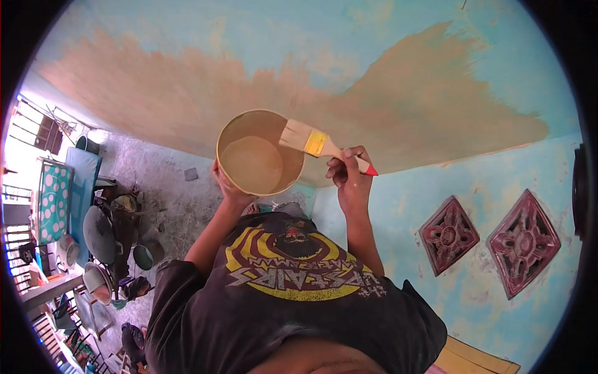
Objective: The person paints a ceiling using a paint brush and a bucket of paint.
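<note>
My left hand [232, 190] is closed on the lower left side of a round paint bucket [229, 134], which is tilted so its inside shows. Tan paint [252, 165] lies in the bottom of it. In my right hand [350, 174] is a flat paintbrush [330, 148] with a yellow band and a red-tipped pale handle. The fingers pinch the handle near its end. The paint-coated bristles overlap the bucket's right rim in this view. Beyond both hands is the wall [386, 81], light blue above with a broad tan painted area below.
On the adjoining blue wall at right are two dark red diamond-shaped vents [450, 235]. Pots and basins [99, 234] crowd the left side, beside a polka-dot cloth [55, 199]. A grey concrete floor [168, 215] runs between. A yellow wooden piece [476, 361] is at lower right.
</note>
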{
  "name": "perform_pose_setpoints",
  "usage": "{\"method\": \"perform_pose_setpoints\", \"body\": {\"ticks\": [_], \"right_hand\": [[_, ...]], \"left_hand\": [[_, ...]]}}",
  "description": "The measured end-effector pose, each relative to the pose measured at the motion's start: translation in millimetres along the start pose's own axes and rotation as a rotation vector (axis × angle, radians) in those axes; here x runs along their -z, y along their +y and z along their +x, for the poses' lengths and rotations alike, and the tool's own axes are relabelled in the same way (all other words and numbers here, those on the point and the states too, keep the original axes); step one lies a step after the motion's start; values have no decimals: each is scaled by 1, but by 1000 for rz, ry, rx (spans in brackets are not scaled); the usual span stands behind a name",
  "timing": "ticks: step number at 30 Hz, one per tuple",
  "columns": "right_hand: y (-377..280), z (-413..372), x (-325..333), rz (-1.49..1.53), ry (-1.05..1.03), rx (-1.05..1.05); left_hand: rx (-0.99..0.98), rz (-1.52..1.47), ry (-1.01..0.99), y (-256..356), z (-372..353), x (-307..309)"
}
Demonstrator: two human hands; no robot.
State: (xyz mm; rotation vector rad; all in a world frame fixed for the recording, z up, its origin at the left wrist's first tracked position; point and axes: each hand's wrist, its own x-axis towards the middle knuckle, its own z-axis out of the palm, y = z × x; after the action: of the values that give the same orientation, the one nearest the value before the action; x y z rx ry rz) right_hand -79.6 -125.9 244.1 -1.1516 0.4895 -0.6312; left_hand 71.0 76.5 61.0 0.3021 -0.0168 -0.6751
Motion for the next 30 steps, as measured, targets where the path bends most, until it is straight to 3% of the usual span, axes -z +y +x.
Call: {"method": "perform_pose_setpoints", "body": {"ticks": [2,5,8,10,14,17,23,27,29,30], "right_hand": [[-3,4,0,52,11,-41],[0,11,4,124,-20,-28],[-5,12,4,122,-24,-28],[-3,14,4,161,40,-11],[-4,29,10,339,222,-7],[-25,42,-5,277,292,268],[-127,69,-45,47,352,903],[-145,93,-62,-11,358,1036],[-119,106,-56,-50,350,1015],[-91,115,-41,-232,382,1023]], "left_hand": [[91,-94,-9,-1,12,3],[-17,-17,-16,-4,22,1],[-92,319,-130,-3,28,-2],[-42,38,-67,0,28,-6],[58,-99,-28,3,23,-36],[94,-137,-33,2,20,-39],[126,-215,-136,-9,21,-7],[106,-198,-149,-11,7,-15],[152,-171,-170,-5,1,-12],[152,-148,-172,-3,-1,-12]]}}
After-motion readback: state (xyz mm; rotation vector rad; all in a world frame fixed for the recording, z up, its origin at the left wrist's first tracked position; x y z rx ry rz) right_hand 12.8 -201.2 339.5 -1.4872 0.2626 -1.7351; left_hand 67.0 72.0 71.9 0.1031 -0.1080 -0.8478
